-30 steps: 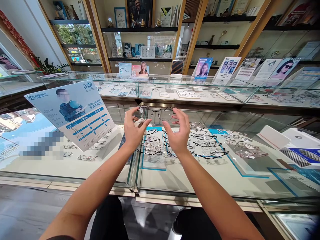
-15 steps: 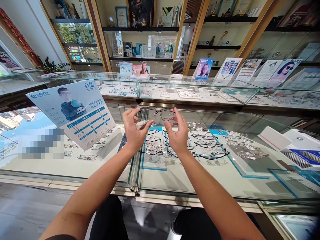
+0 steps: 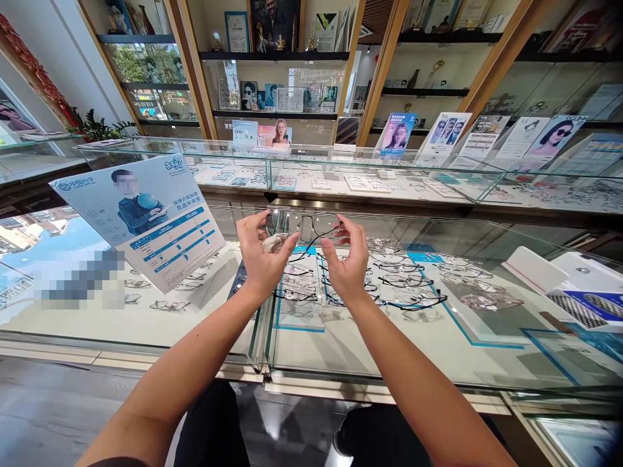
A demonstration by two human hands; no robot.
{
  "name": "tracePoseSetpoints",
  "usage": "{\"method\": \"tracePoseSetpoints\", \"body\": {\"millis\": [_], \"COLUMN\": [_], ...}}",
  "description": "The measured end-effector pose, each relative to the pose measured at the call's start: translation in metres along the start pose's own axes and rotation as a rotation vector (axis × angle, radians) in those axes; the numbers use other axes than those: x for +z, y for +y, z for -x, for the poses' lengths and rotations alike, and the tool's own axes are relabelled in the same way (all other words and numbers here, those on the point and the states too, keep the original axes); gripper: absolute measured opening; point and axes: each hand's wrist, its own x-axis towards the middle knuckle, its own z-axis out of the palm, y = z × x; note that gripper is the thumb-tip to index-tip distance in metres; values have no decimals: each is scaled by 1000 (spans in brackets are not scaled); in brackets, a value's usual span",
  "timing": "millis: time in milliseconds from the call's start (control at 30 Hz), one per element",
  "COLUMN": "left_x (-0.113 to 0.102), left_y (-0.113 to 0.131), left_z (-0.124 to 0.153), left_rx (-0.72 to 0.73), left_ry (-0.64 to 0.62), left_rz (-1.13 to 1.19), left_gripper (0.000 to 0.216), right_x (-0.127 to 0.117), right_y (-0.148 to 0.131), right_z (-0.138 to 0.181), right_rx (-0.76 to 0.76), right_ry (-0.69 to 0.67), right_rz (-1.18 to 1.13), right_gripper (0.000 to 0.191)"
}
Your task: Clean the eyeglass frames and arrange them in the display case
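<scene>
Between my hands, above the glass counter, is a pair of thin dark-rimmed eyeglasses (image 3: 325, 226). One of its temples angles down between my thumbs. My left hand (image 3: 259, 254) grips the left side of the frame, and a small bunched white piece, apparently a cloth (image 3: 273, 242), is tucked in its fingers. At the right end of the frame, my right hand (image 3: 349, 255) pinches the rim with its fingertips. Beneath the hands, several dark-framed eyeglasses (image 3: 409, 282) lie in rows inside the display case (image 3: 370, 350).
A large printed sign (image 3: 146, 220) stands on the counter at the left. An open white box (image 3: 579, 279) sits at the right. Behind runs a second glass case (image 3: 335, 165) with spectacles and small posters, backed by shelves (image 3: 275, 57).
The eyeglasses have turned between my hands, so both rims and the downward temple show more plainly. My fingers have shifted slightly on the frame; the arms stay nearly where they were.
</scene>
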Motion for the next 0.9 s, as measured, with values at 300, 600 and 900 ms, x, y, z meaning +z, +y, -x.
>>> {"method": "tracePoseSetpoints", "body": {"millis": [300, 600, 900], "left_x": [1, 1, 5], "left_y": [-6, -6, -4], "left_z": [-4, -2, 8], "left_rx": [-210, -120, -146], "left_ry": [-186, -49, -54], "left_rz": [48, 2, -15], "left_gripper": [57, 56, 58], "right_x": [-5, -1, -2], "right_y": [0, -2, -2], "right_z": [-3, -2, -2], "right_rx": [-82, 19, 35], "right_ry": [91, -18, 3], "right_rz": [131, 64, 30], "right_gripper": [50, 52, 53]}}
